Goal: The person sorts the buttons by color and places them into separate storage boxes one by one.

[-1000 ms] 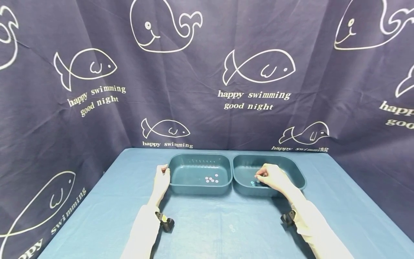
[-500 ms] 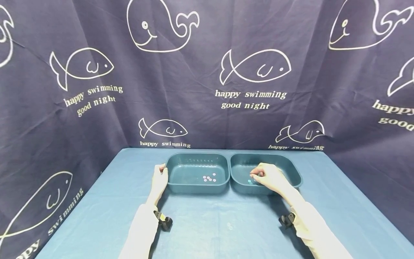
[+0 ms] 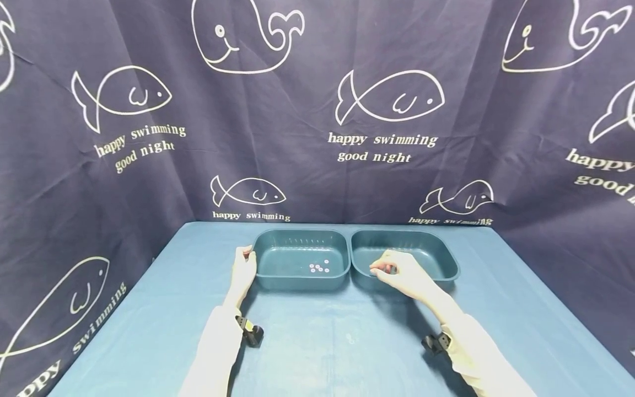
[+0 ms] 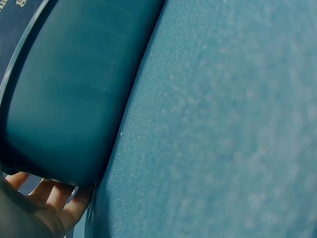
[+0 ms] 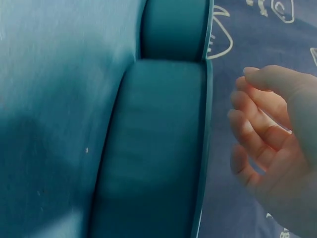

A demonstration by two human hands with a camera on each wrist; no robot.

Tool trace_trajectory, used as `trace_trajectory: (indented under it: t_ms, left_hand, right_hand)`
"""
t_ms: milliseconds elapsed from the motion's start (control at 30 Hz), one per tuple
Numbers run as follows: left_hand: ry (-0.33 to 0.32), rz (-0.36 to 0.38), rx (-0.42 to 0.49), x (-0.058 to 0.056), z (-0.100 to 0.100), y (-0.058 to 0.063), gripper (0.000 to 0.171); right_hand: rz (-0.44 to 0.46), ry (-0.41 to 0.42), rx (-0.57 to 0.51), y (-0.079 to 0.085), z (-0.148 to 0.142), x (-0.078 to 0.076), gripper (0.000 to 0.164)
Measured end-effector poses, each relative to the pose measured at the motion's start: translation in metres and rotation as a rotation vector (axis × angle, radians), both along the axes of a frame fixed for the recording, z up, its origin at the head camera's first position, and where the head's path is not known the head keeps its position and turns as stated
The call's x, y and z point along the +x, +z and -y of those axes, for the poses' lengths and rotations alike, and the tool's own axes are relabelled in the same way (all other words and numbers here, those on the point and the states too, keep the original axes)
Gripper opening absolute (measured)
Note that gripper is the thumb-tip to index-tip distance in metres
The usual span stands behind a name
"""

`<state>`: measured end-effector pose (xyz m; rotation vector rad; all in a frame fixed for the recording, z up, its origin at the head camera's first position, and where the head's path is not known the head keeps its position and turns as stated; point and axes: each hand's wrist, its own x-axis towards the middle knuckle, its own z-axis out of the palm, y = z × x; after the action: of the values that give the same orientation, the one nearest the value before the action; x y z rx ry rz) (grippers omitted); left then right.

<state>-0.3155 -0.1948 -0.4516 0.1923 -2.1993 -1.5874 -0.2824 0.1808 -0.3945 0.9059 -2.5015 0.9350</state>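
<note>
Two dark teal rectangular bins stand side by side. In the left bin point(image 3: 300, 283) lie several small pinkish ring-like pieces point(image 3: 320, 269). My left hand point(image 3: 243, 270) rests against that bin's left end, its fingers point(image 4: 58, 196) touching the outer wall. Above the front rim of the right bin point(image 3: 429, 258) is my right hand point(image 3: 404, 273), with thumb and index fingertip brought together. Whether a tiny piece sits between them cannot be made out. The other fingers point(image 5: 247, 126) are loosely bent. Part of the right bin's floor is hidden behind this hand.
A blue cloth covers the table point(image 3: 307, 342). Faint clear round pieces point(image 3: 350, 338) lie on it in front of the bins. Behind hangs a dark curtain point(image 3: 307, 149) with white fish drawings. Each wrist wears a small black camera point(image 3: 254, 334).
My right hand has risen from the right bin's floor and shifted left toward its front rim. The left hand stays at the left bin. The head view has shifted slightly.
</note>
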Motion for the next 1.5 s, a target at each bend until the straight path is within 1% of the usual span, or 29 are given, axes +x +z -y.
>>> trace_trajectory:
  t_ms: [100,333,533,633,733,900,1100,1200,1400,1500]
  left_hand:
    - [0.002,-0.006,-0.002,0.0,0.0,0.001,0.026]
    - [0.01,-0.033,-0.013,0.001,0.0,0.002,0.025]
    - [0.015,-0.024,-0.024,0.002,-0.001,0.0,0.024]
    - [0.018,-0.022,-0.022,0.002,-0.001,0.0,0.024]
    - [0.017,-0.022,-0.015,0.002,-0.001,0.0,0.025]
    - [0.01,-0.021,-0.009,0.002,-0.001,0.001,0.025]
    - [0.011,-0.023,-0.003,0.002,-0.001,0.0,0.025]
    - [0.01,-0.023,0.003,0.002,-0.001,0.001,0.025]
    - [0.015,-0.013,-0.01,0.002,-0.001,0.0,0.026]
    - [0.022,-0.012,-0.017,0.001,-0.001,0.0,0.025]
  right_hand:
    - [0.011,0.012,-0.007,0.0,0.006,0.005,0.011]
    - [-0.025,0.047,-0.018,-0.006,0.018,0.018,0.011]
    - [0.006,0.081,-0.014,-0.015,0.026,0.028,0.012]
    - [-0.007,0.1,-0.005,-0.019,0.03,0.031,0.012]
    - [-0.006,0.101,0.009,-0.021,0.033,0.034,0.011]
    - [0.02,0.109,0.01,-0.024,0.037,0.037,0.007]
    - [0.03,0.158,0.003,-0.031,0.041,0.037,0.008]
    - [0.026,0.184,0.008,-0.032,0.043,0.037,0.009]
    - [0.106,0.23,-0.013,-0.033,0.044,0.038,0.01]
    - [0.127,0.249,0.015,-0.035,0.044,0.039,0.01]
